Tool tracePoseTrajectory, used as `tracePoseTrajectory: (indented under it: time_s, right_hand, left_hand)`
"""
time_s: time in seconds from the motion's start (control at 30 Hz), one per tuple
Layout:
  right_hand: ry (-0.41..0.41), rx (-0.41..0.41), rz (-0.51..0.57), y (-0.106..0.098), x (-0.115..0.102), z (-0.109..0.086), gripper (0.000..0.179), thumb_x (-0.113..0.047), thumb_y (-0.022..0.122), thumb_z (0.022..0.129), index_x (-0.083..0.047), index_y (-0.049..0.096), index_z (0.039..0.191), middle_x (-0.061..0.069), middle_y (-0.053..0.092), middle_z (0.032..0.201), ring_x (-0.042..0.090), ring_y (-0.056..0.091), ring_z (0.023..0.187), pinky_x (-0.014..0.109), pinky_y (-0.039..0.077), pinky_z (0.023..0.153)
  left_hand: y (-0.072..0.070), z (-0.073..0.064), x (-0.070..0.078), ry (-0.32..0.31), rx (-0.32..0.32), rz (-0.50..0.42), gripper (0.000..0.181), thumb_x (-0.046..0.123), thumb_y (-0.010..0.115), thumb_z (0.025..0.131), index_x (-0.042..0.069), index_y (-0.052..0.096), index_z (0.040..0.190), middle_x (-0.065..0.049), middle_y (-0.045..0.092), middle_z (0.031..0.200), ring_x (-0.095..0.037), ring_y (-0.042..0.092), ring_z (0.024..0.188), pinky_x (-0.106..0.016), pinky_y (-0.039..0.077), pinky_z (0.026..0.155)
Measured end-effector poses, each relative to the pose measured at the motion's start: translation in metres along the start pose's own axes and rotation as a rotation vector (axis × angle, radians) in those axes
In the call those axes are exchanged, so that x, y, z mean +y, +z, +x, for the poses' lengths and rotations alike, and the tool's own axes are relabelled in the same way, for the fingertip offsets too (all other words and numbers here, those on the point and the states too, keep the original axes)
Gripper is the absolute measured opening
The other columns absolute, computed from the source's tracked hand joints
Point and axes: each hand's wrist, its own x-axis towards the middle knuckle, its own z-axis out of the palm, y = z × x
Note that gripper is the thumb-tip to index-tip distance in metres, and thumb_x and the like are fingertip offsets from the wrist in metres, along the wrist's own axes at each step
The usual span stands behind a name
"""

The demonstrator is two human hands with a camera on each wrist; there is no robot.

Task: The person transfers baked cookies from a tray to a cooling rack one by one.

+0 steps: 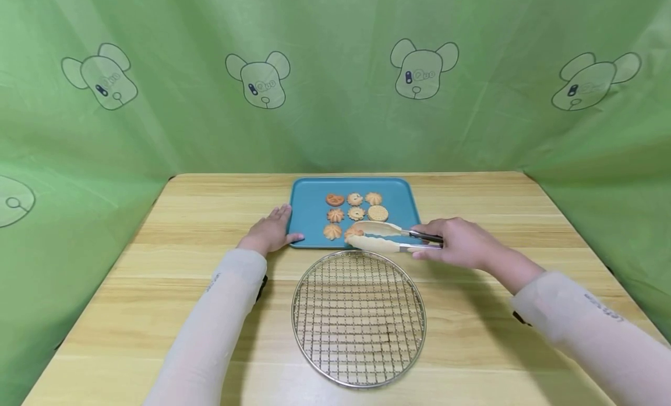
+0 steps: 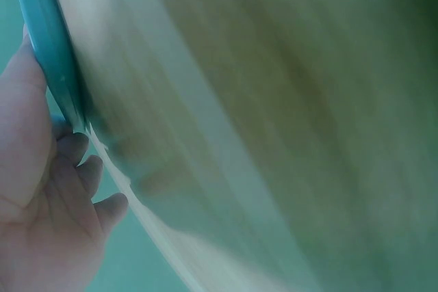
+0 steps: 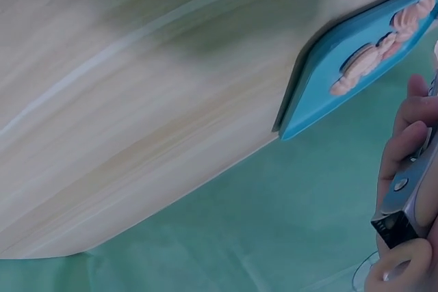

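Note:
My right hand (image 1: pixel 461 243) grips metal tongs (image 3: pixel 404 196) with a dark handle and pale scalloped tips. Those tips lie around a golden cookie (image 1: pixel 353 233) at the front of the blue tray (image 1: pixel 309 190). Several other cookies stand in rows on the tray: a pretzel-shaped one (image 1: pixel 334 200), a round flat one (image 1: pixel 377 213), ring-shaped ones and ridged swirls such as the front-left one (image 1: pixel 332 232). At the tray's front left corner, my left hand (image 1: pixel 269 228) holds the edge, thumb over the rim and fingers along the outer side.
A round wire cooling rack (image 1: pixel 359 318) lies on the wooden table (image 1: pixel 183 278), just in front of the tray. Green curtain (image 1: pixel 335 138) with bear-head outlines hangs behind the table and along both sides.

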Motion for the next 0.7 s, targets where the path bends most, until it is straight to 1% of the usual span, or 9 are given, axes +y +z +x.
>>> tracePoseTrajectory:
  time_s: [0.2,0.33,0.5,0.57,0.63,0.7]
  right_hand:
    - [-0.044,-0.017,0.020,0.005,-0.010,0.001,0.062,-0.049,0.071,0.082,-0.005,0.064,0.124,0.002,0.067,0.092,0.008,0.048,0.062,0.028,0.043,0.055]
    - [-0.080,-0.019,0.011,0.009,-0.015,0.000,0.061,-0.051,0.070,0.082,-0.007,0.065,0.124,0.002,0.068,0.099,0.007,0.050,0.066,0.028,0.046,0.058]
    - [-0.098,-0.055,0.024,0.015,-0.023,-0.001,0.063,-0.052,0.071,0.081,-0.008,0.064,0.125,-0.002,0.066,0.093,0.005,0.046,0.060,0.025,0.042,0.054]
    - [-0.108,-0.063,0.024,0.018,-0.026,-0.002,0.065,-0.054,0.070,0.080,-0.007,0.064,0.125,0.000,0.067,0.096,0.006,0.048,0.063,0.026,0.044,0.055]
    - [-0.126,-0.063,0.022,0.020,-0.029,-0.003,0.065,-0.055,0.069,0.080,-0.006,0.065,0.124,0.004,0.068,0.103,0.009,0.057,0.072,0.030,0.050,0.062]
    - [-0.138,-0.072,0.028,0.022,-0.032,-0.003,0.066,-0.056,0.068,0.080,-0.006,0.065,0.123,0.005,0.068,0.105,0.011,0.059,0.078,0.033,0.052,0.067]
  left_hand:
    - [0.000,0.001,0.000,-0.003,-0.004,-0.001,0.087,0.055,0.046,0.094,0.002,0.006,0.152,-0.012,0.005,0.158,-0.030,0.006,0.143,-0.048,0.014,0.115]
    - [0.000,0.001,0.001,-0.002,-0.001,0.000,0.087,0.055,0.046,0.095,0.002,0.007,0.152,-0.013,0.006,0.158,-0.030,0.007,0.143,-0.047,0.014,0.115]
    - [0.000,0.000,0.000,0.005,0.000,-0.003,0.088,0.055,0.046,0.094,0.002,0.007,0.152,-0.012,0.006,0.158,-0.030,0.007,0.143,-0.047,0.014,0.115]
    - [0.000,0.000,0.000,0.008,0.001,-0.004,0.088,0.055,0.046,0.094,0.002,0.007,0.152,-0.013,0.006,0.158,-0.030,0.007,0.143,-0.048,0.014,0.115]
    - [0.000,0.000,0.000,0.010,0.002,-0.004,0.088,0.055,0.046,0.094,0.002,0.007,0.152,-0.013,0.006,0.158,-0.030,0.007,0.143,-0.048,0.014,0.115]
    - [0.000,0.000,0.000,0.013,0.005,0.000,0.088,0.055,0.046,0.094,0.002,0.007,0.152,-0.013,0.006,0.158,-0.030,0.007,0.143,-0.048,0.014,0.114]
